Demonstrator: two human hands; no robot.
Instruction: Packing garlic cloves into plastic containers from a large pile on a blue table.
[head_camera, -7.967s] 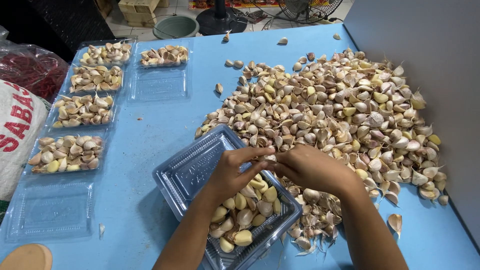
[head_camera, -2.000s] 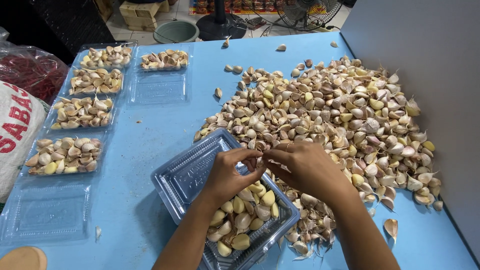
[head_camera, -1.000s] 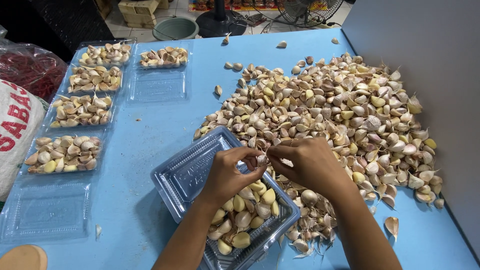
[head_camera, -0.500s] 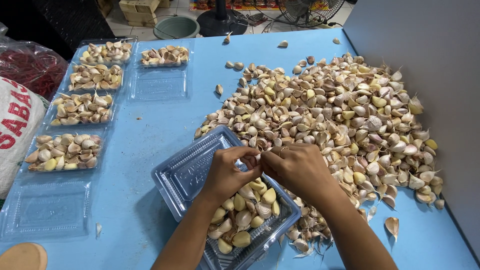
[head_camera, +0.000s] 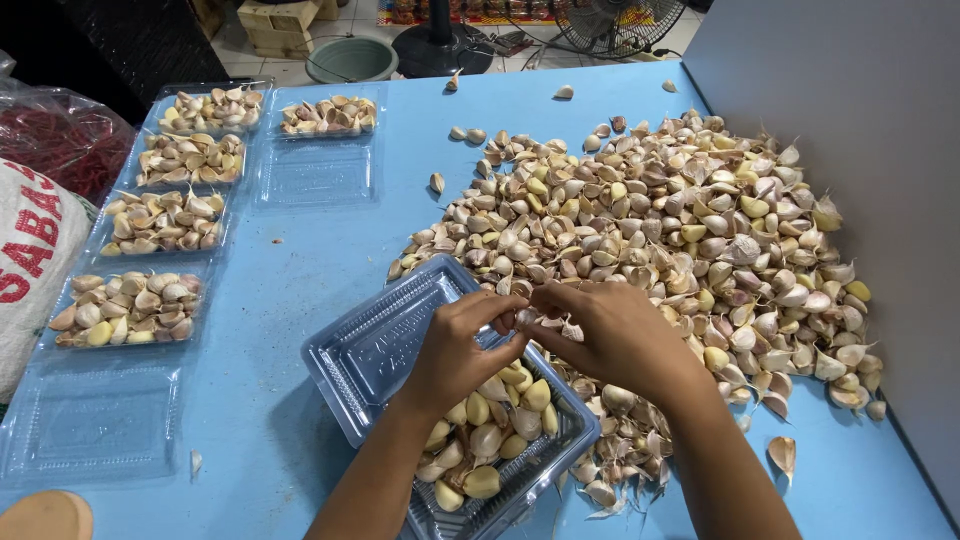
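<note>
Both hands pinch one clove (head_camera: 527, 318) between fingertips, above tray (head_camera: 365, 345) far edge. Left hand (head_camera: 462, 350) over tray; right hand (head_camera: 610, 335) toward pile (head_camera: 680, 220). Clove axis unclear.

Bright even light, soft shadows, sharp focus, slight wide-angle edges

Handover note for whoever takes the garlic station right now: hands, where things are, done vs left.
Left hand and right hand meet over the open clear tray, pinching one garlic clove between the fingertips.
That tray is roughly half filled, at its near end.
Done: five filled trays at the left of the blue table.
Left: big loose clove pile on the right; two empty trays wait.
</note>
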